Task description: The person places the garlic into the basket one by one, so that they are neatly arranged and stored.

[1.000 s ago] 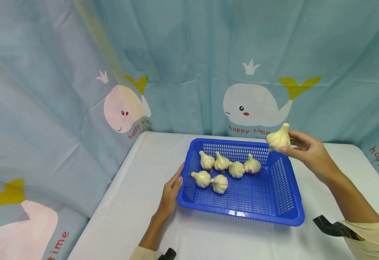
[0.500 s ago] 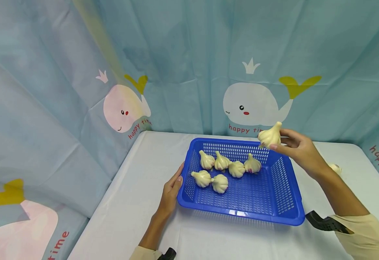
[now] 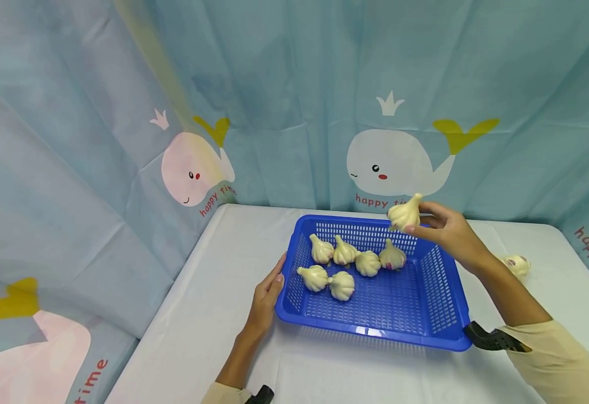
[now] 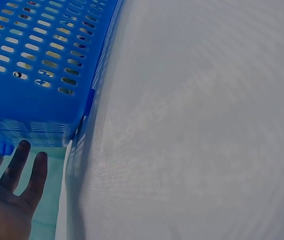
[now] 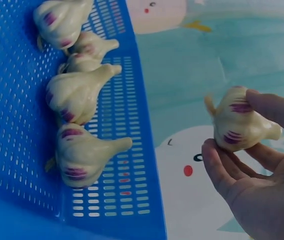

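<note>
In the head view my left hand [image 3: 265,297] rests at the left side of a blue plastic basket [image 3: 370,332], thumb tip at the rim. The left wrist view shows the straight, spread fingers [image 4: 35,175] beside the basket's wall. My right hand [image 3: 448,233] holds a garlic bulb [image 3: 404,215] above the basket's far right rim. Seen from the right wrist, thumb and fingers pinch this whitish bulb with purple streaks, its stem pointing toward the palm. Several other garlic bulbs [image 3: 342,286] lie on the basket floor, toward its left and far sides.
Another garlic bulb [image 3: 517,266] lies on the white-covered table [image 3: 208,264] right of the basket, partly behind the right forearm. A blue curtain [image 3: 284,101] printed with whales hangs behind and left of the table.
My right hand has moved left with its garlic bulb, from the basket's far right corner inward along the far rim. The bulb on the table has come into view. The left hand stays put.
</note>
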The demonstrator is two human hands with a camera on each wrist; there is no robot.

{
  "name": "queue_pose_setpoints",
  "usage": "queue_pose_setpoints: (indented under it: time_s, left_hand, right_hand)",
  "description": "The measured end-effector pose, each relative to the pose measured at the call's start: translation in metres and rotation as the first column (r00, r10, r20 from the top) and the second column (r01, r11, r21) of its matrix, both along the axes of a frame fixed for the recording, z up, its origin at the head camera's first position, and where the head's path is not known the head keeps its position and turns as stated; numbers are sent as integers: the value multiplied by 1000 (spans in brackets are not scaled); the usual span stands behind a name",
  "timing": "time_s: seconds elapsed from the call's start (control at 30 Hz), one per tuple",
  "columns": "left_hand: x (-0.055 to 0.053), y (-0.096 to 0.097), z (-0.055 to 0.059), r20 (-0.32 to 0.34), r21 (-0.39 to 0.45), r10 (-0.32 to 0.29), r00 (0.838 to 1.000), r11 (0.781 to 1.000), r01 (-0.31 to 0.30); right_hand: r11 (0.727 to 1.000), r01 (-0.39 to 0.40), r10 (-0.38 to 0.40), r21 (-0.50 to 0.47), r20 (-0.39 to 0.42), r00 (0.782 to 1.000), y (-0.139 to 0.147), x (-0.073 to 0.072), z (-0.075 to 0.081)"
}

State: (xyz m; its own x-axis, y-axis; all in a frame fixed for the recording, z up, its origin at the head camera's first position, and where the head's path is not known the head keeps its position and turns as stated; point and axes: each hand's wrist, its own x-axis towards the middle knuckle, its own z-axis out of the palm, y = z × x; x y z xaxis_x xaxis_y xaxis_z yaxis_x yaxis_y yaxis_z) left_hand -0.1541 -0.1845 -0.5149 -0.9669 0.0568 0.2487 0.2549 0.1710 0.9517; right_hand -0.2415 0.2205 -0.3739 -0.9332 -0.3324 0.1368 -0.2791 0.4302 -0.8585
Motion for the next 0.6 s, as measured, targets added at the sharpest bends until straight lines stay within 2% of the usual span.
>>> queue_pose_setpoints:
  time_s: [0.6]
  left_hand:
    - [0,0,-1,-2,-4,-8,1000,1000,8]
  right_hand:
    - [992,-111,106,57,95,990,-19,-16,-5]
